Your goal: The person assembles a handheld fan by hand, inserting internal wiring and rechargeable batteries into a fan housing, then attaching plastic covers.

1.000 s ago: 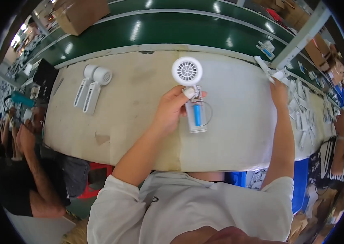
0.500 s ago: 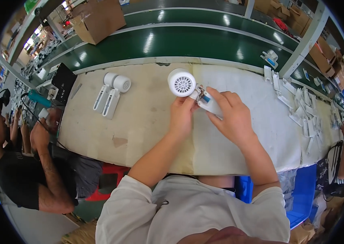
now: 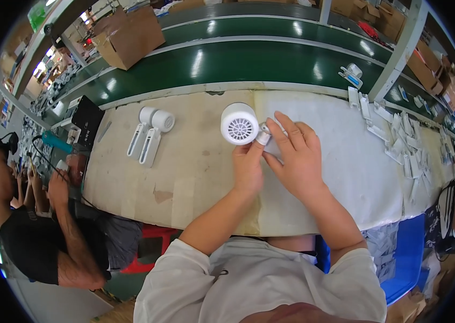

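– Above the cream-and-white table (image 3: 195,183), what to watch?
– A white plastic fan (image 3: 239,123) with a round grilled head, just ahead of the nearer left hand (image 3: 248,169), running rightward via a silvery hinge (image 3: 264,130) to the right hand (image 3: 301,155).
– Gripped how?
– Pinched left-handed at that hinge; part-hidden under the right, cannot tell how held. No longer showing the earlier blue cylinder.

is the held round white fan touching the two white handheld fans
Apart: the head view shows beige tabletop between the held round white fan and the two white handheld fans.
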The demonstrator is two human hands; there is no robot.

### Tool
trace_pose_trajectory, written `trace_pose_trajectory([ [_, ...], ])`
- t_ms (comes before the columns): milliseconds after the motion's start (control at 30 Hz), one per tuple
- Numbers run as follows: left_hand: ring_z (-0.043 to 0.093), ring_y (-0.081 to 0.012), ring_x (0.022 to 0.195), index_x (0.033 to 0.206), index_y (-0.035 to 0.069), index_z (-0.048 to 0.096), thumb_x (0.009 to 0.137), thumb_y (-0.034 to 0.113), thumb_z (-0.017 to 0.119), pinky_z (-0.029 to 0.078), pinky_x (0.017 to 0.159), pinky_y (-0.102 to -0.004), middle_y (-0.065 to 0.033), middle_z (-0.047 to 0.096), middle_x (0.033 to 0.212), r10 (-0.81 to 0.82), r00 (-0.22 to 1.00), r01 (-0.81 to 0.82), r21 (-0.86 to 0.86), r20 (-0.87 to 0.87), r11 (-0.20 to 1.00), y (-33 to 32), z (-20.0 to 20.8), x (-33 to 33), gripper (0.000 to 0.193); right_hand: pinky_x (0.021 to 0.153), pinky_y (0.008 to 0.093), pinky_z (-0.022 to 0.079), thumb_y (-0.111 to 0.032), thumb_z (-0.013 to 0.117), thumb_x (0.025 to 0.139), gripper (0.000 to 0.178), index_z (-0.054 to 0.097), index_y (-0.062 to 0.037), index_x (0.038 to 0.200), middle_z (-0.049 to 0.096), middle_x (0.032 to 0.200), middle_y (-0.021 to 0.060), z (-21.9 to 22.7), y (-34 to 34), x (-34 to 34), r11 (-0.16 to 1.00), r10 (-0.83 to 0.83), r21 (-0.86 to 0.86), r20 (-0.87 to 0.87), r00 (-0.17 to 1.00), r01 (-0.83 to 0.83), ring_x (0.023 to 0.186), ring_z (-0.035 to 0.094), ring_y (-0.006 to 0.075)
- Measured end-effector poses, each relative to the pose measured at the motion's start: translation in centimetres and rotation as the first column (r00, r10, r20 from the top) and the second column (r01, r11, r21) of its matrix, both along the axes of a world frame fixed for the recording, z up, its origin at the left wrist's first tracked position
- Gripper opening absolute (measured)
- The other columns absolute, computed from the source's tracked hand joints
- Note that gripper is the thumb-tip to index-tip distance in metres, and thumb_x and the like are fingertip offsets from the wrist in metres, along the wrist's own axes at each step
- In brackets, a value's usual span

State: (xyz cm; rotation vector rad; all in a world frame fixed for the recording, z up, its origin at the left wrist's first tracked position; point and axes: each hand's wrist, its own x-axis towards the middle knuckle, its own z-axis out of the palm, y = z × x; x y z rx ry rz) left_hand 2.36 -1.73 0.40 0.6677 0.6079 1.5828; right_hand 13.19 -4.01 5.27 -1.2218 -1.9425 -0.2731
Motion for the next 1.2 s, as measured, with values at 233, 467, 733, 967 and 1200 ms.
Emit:
trace_pose_trajectory([
  [233,0.056,-0.0265,0.101,0.111,-0.003,0.048,0.085,0.008,0.056,0.044,0.091,-0.0383,-0.0175,0.059,0.107,0.056,0.996,-0.068,0.173,0.075,0.983,0.0,2.0,-2.0,0.030,0.067,0.0260,0.043,-0.039,0.062,0.081,0.047,0.055,0.0007,0.105,0.059,0.092,0.0098,-2.1,1.8,3.7,0.488,-0.082,-0.652,-0.696,0.714,-0.580,0.079,0.053,0.0131],
  [467,0.057,-0.0284,0.099,0.109,-0.003,0.051,0.084,0.009,0.057,0.046,0.089,-0.0399,-0.0164,0.058,0.105,0.135,0.989,-0.145,0.194,0.066,0.970,0.0,3.3,-2.1,0.029,0.055,0.0254,0.039,-0.034,0.059,0.084,0.032,0.056,-0.0031,0.079,0.052,0.066,0.0027,-0.9,0.5,1.1,0.664,0.026,-0.433,-0.801,0.598,-0.610,0.064,0.049,0.0097],
  [733,0.061,-0.0252,0.088,0.109,-0.003,0.052,0.080,0.004,0.058,0.048,0.081,-0.0356,-0.0158,0.060,0.102,0.036,0.902,0.077,0.243,-0.430,0.967,3.6,4.0,-5.5,0.030,0.062,0.0360,0.045,-0.039,0.063,0.077,0.035,0.060,-0.0041,0.076,0.058,0.074,0.0118,-2.1,5.7,2.5,0.696,0.361,-0.582,-0.224,0.905,-0.421,0.070,0.056,0.0274],
  [967,0.056,-0.0358,0.081,0.112,0.000,0.046,0.075,0.002,0.054,0.045,0.072,-0.0383,-0.0200,0.057,0.091,0.179,-0.365,-0.116,0.235,-0.914,0.965,4.6,1.1,-17.1,0.038,0.082,0.0376,0.045,-0.015,0.062,0.074,0.015,0.065,-0.0044,0.084,0.061,0.100,0.0155,-4.8,21.2,20.6,0.909,-0.359,-0.152,0.193,0.913,0.389,0.096,0.055,0.0325],
  [1200,0.045,-0.0394,0.108,0.112,-0.005,0.045,0.069,-0.004,0.052,0.035,0.092,-0.0461,-0.0218,0.049,0.118,0.518,-0.595,-0.006,0.647,-0.615,0.762,4.0,-0.7,-16.8,0.044,0.089,0.0422,0.037,-0.039,0.054,0.080,0.043,0.054,-0.0061,0.108,0.063,0.100,0.0144,-5.4,27.1,27.3,0.436,-0.702,-0.313,0.468,0.536,0.844,0.102,0.056,0.0286],
])
